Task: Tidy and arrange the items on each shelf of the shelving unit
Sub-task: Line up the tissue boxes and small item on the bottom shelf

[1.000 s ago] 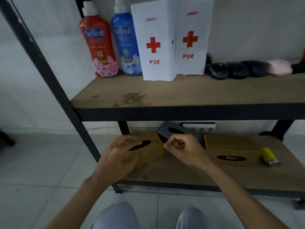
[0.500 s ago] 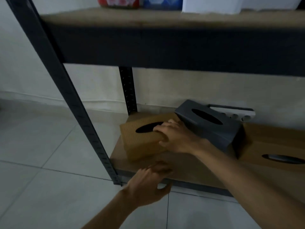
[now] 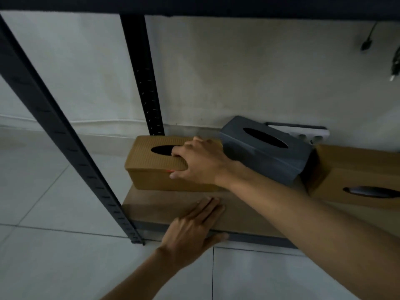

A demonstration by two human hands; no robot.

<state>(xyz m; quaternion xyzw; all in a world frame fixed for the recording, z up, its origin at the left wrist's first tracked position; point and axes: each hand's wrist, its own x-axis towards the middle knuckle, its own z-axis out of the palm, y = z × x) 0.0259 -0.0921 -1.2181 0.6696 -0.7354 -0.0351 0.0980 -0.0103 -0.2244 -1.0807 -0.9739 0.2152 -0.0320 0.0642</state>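
Note:
A tan tissue box (image 3: 151, 167) with a dark oval slot lies at the left end of the bottom shelf (image 3: 173, 204). My right hand (image 3: 199, 163) grips its right part, fingers over the top near the slot and thumb on the front face. My left hand (image 3: 194, 230) rests flat, fingers spread, on the shelf's front edge. A dark grey tissue box (image 3: 266, 150) leans tilted just right of my right hand. A second tan tissue box (image 3: 357, 180) lies further right, partly cut off by the frame.
A white power strip (image 3: 303, 133) sits against the wall behind the grey box. Black shelf posts stand at the front left (image 3: 65, 139) and back left (image 3: 145, 79). Cable plugs (image 3: 368, 44) hang at the upper right. Pale floor tiles surround the unit.
The view has dropped down to the bottom shelf. My left hand left the tan box and now lies flat on the shelf edge. My right hand took hold of the box, which now sits straighter.

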